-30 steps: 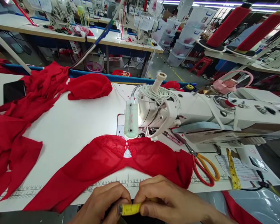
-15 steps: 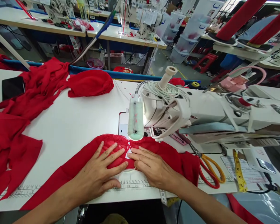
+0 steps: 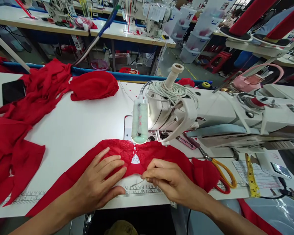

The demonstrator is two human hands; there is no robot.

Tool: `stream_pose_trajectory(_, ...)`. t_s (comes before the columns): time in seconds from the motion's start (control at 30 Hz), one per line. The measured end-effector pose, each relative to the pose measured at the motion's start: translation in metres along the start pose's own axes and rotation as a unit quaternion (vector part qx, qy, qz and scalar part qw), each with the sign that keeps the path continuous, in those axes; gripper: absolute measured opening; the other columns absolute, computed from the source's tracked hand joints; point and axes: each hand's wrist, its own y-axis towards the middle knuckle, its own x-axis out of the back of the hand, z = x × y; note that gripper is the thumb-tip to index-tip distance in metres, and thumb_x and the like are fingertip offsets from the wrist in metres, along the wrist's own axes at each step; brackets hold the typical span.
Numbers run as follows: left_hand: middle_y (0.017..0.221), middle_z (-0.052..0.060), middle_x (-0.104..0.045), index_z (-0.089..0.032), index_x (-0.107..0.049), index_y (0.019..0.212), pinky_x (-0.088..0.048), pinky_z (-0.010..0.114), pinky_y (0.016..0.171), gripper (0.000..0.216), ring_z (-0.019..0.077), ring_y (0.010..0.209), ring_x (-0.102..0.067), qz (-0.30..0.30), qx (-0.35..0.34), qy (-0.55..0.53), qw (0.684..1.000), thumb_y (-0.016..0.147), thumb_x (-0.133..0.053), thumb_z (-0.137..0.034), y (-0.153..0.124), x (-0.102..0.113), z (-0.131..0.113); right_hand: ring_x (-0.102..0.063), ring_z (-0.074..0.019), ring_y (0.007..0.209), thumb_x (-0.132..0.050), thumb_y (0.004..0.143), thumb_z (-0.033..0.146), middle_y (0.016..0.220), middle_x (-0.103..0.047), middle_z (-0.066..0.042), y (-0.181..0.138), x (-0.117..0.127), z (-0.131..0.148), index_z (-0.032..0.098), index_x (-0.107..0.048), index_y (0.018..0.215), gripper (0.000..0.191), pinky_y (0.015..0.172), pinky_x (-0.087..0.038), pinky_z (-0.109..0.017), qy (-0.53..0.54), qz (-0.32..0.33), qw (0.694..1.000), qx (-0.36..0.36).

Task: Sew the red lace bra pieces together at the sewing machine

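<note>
A red lace garment (image 3: pixel 161 158) lies spread across the white table (image 3: pixel 75 130) in front of the sewing machine (image 3: pixel 210 120). My left hand (image 3: pixel 98 182) rests flat on its left half, fingers stretched out and apart. My right hand (image 3: pixel 171 181) sits at the garment's lower middle edge, its fingers pinched together on a thin thread or pin (image 3: pixel 138 182) that pokes out to the left over the printed ruler strip (image 3: pixel 142 190).
Orange-handled scissors (image 3: pixel 222 176) and a yellow tape measure (image 3: pixel 250 176) lie right of the garment. Piles of red fabric (image 3: pixel 26 107) cover the table's left side, beside a dark phone (image 3: pixel 13 91). A lamp (image 3: pixel 139 120) hangs off the machine head. Other workstations stand behind.
One second ago both hands held a yellow tape measure at the table edge. They then lay flat on the garment; now the right hand has curled into a pinch at the garment's lower edge.
</note>
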Motion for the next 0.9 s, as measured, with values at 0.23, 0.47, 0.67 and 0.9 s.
stream_pose_trajectory(0.23,0.102,0.009,-0.07,-0.012,-0.066,0.104,-0.042,0.046,0.111,0.032,0.0211,0.098,-0.064,-0.028,-0.008,-0.005,1.0,0.105,-0.047,-0.038,0.002,-0.01,-0.005,-0.057,-0.0109,0.066,-0.07,0.083,0.018,0.073,-0.065,0.002,0.021,-0.013,-0.003,0.019,-0.072,0.085,0.003,0.057,-0.041,-0.02,0.124,-0.029,0.971,-0.203)
stream_pose_trajectory(0.47,0.1,0.007,-0.071,-0.012,-0.067,0.113,-0.022,0.054,0.123,0.03,0.0194,0.096,-0.063,-0.028,0.005,-0.003,1.0,0.103,-0.052,-0.036,-0.002,-0.019,-0.005,-0.058,-0.0118,0.066,-0.065,0.078,0.014,0.07,-0.065,0.003,0.021,-0.017,-0.01,0.019,-0.067,0.075,0.007,0.062,-0.042,-0.022,0.056,-0.068,0.967,-0.24)
stream_pose_trajectory(0.67,0.099,0.004,-0.069,-0.015,-0.061,0.133,-0.014,0.058,0.125,0.039,0.0184,0.097,-0.062,0.002,0.014,0.013,1.0,0.103,-0.051,-0.039,-0.002,-0.02,-0.003,-0.059,-0.0123,0.068,-0.064,0.077,0.012,0.071,-0.065,0.003,0.02,-0.015,-0.011,0.019,-0.066,0.075,0.007,0.063,-0.043,-0.022,0.061,-0.06,0.964,-0.254)
stream_pose_trajectory(0.9,0.102,0.004,-0.071,-0.017,-0.064,0.129,-0.017,0.061,0.124,0.038,0.0195,0.1,-0.062,0.0,0.007,0.019,1.0,0.104,-0.049,-0.041,-0.003,-0.02,-0.003,-0.062,-0.013,0.072,-0.06,0.09,0.022,0.078,-0.066,0.001,0.011,-0.002,0.0,0.02,-0.062,0.087,0.005,0.062,-0.044,-0.022,0.054,-0.026,0.977,-0.202)
